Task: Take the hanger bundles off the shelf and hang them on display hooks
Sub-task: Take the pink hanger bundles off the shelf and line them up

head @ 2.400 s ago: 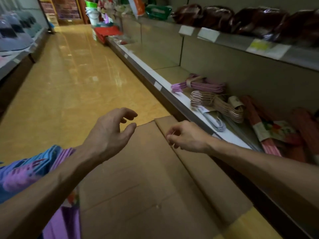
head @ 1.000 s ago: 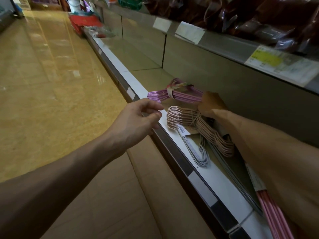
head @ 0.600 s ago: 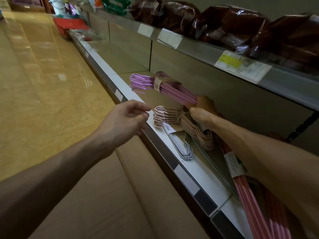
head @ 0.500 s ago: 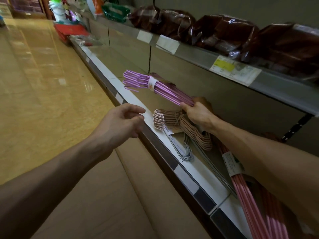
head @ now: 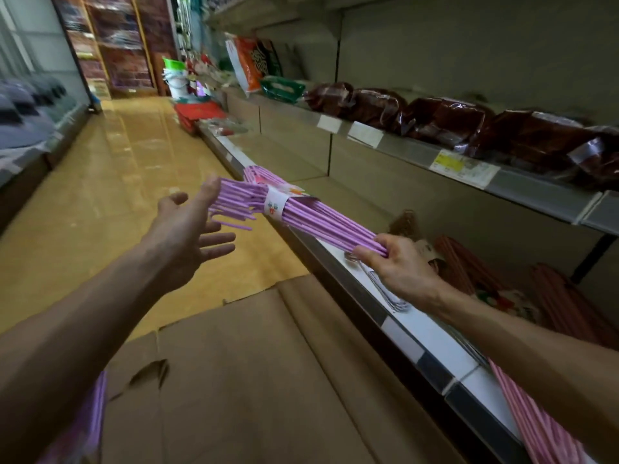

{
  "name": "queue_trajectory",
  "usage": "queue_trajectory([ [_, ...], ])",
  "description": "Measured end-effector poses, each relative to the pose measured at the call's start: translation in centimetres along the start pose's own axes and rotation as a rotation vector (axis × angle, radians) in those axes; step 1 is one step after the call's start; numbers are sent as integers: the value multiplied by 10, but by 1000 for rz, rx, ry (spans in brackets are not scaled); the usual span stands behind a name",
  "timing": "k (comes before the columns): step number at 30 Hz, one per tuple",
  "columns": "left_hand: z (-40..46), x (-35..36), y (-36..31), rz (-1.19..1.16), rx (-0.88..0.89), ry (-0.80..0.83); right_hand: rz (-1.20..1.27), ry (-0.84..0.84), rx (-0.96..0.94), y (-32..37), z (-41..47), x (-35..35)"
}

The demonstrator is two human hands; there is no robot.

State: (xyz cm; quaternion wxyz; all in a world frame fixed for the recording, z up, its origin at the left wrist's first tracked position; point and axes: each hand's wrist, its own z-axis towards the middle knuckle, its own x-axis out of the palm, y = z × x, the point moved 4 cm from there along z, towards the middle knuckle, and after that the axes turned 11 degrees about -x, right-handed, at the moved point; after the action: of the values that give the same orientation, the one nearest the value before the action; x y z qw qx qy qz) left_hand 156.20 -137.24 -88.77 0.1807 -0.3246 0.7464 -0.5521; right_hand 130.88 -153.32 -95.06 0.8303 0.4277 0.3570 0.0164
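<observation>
Head view: shelf, from which the purple bundle had just been lifted clear a moment earlier, so pickup looked complete and hanging remained. Bundle hung above the shelf edge; other bundles stayed behind. Right hand gripped its near end; left hand, fingers spread, touched its far end.

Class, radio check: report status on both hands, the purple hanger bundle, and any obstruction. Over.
Right hand grips purple hanger bundle at one end, lifted off the shelf. Left hand open, thumb at the bundle's far end. Nothing blocking; no display hooks in view.
</observation>
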Motion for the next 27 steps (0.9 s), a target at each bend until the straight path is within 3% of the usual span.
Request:
queue_trajectory([
  [5,-29,-32,-5,-38,-118,26,84,67,-77,28,-24,19],
  [15,-28,-76,8,-62,-82,-109,-52,37,-283,64,-60,58],
  [19,-31,-88,17,-160,18,-150,-15,153,-213,63,-75,79],
  [27,-46,-78,2,68,279,-159,-19,560,-144,68,-100,131],
])
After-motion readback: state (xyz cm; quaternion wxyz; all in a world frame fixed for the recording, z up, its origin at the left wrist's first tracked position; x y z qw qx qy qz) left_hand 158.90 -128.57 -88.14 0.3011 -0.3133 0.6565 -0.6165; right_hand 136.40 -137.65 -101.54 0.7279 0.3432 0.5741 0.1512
